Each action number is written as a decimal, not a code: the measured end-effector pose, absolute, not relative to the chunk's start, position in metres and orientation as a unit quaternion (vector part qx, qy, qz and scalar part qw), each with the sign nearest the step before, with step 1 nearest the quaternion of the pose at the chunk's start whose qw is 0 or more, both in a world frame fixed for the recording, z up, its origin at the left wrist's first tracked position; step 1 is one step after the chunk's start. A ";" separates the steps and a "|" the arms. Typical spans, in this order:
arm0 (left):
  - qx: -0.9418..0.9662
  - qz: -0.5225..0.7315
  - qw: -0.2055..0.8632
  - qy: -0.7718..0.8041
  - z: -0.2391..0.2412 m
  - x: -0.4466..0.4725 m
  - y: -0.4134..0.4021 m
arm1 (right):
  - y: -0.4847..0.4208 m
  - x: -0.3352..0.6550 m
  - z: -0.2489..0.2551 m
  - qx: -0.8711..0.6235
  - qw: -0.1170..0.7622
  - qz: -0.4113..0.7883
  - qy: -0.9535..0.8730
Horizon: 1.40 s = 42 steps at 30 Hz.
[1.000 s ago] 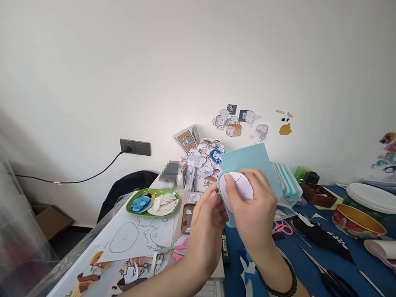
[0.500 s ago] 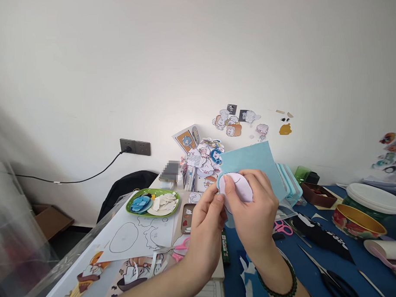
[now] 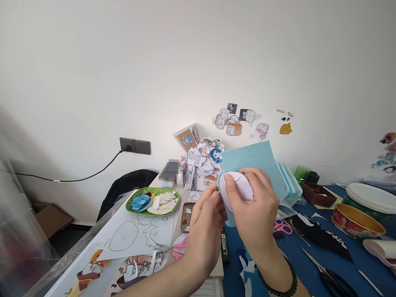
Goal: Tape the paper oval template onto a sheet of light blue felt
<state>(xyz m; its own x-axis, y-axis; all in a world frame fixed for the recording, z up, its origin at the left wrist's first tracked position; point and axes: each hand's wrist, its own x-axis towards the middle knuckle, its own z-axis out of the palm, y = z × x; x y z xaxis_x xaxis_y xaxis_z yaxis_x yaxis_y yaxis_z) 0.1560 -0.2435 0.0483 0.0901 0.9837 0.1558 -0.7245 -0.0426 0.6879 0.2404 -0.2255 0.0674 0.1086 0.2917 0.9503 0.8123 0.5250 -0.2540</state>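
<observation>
A white oval paper cutout (image 3: 246,188) with a dark outline lies against a light blue sheet (image 3: 249,157), whose left edge is cut wavy. My right hand (image 3: 256,207) grips both, thumb pressed on the front of the oval and fingers curled around its right side. At the lower left edge of the oval, my left hand (image 3: 206,229) is closed, thumb against bent fingers on the sheet's edge. Its fingertips are partly hidden behind the thumb and the paper. Both hands are raised above the table.
A green tray (image 3: 129,203) of blue and white scraps stands at left, above a sheet with drawn outlines (image 3: 124,236). Pink-handled scissors (image 3: 181,245) lie beside my left wrist. Black-handled scissors (image 3: 338,285), a floral tin (image 3: 356,223) and a lidded tub (image 3: 374,198) are at right.
My left thumb has shifted slightly up and left along the paper's edge. The right hand keeps its grip, and the sheet and oval have barely moved.
</observation>
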 end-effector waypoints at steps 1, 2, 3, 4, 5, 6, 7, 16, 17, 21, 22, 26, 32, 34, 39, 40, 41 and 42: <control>0.332 0.645 0.662 0.191 0.048 0.156 -0.244 | -0.225 0.240 0.068 -0.437 0.603 -0.216 -0.632; 0.337 0.645 0.660 0.185 0.049 0.156 -0.243 | -0.225 0.240 0.068 -0.438 0.602 -0.216 -0.632; 0.341 0.646 0.659 0.182 0.048 0.156 -0.243 | -0.225 0.240 0.068 -0.438 0.602 -0.216 -0.631; 0.342 0.646 0.658 0.183 0.048 0.156 -0.243 | -0.225 0.240 0.068 -0.439 0.602 -0.216 -0.631; 0.341 0.647 0.657 0.186 0.048 0.156 -0.242 | -0.225 0.240 0.068 -0.439 0.602 -0.214 -0.631; 0.337 0.648 0.656 0.191 0.048 0.156 -0.242 | -0.225 0.240 0.068 -0.439 0.603 -0.212 -0.631; 0.332 0.650 0.655 0.198 0.048 0.156 -0.242 | -0.224 0.240 0.068 -0.439 0.604 -0.210 -0.631; 0.326 0.652 0.651 0.212 0.045 0.157 -0.243 | -0.225 0.240 0.068 -0.447 0.609 -0.174 -0.632; 0.326 0.651 0.652 0.211 0.046 0.157 -0.243 | -0.225 0.240 0.069 -0.448 0.609 -0.170 -0.632; 0.323 0.650 0.657 0.204 0.048 0.157 -0.243 | -0.225 0.240 0.069 -0.448 0.610 -0.167 -0.632; 0.322 0.650 0.658 0.202 0.048 0.157 -0.242 | -0.225 0.240 0.069 -0.448 0.610 -0.170 -0.632; 0.322 0.650 0.660 0.198 0.049 0.156 -0.242 | -0.224 0.241 0.068 -0.446 0.609 -0.177 -0.632; 0.321 0.651 0.657 0.204 0.047 0.157 -0.242 | -0.223 0.241 0.067 -0.441 0.609 -0.187 -0.633; 0.318 0.651 0.656 0.210 0.048 0.157 -0.242 | -0.223 0.241 0.068 -0.441 0.607 -0.191 -0.634; 0.327 0.649 0.651 0.218 0.047 0.157 -0.241 | -0.222 0.241 0.068 -0.435 0.600 -0.209 -0.638; 0.332 0.649 0.649 0.220 0.047 0.157 -0.241 | -0.222 0.241 0.068 -0.434 0.599 -0.213 -0.638; 0.337 0.648 0.645 0.223 0.046 0.156 -0.240 | -0.221 0.241 0.068 -0.433 0.597 -0.216 -0.639; 0.343 0.647 0.642 0.227 0.045 0.156 -0.240 | -0.221 0.241 0.067 -0.433 0.596 -0.219 -0.640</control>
<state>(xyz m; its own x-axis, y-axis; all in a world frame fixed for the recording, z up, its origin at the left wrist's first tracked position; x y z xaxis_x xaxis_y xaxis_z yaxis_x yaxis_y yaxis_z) 0.1562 -0.2396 0.0455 0.0598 0.9865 0.1527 -0.6754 -0.0727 0.7338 0.2413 -0.2210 0.0674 0.0843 0.2926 0.9525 0.8155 0.5290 -0.2347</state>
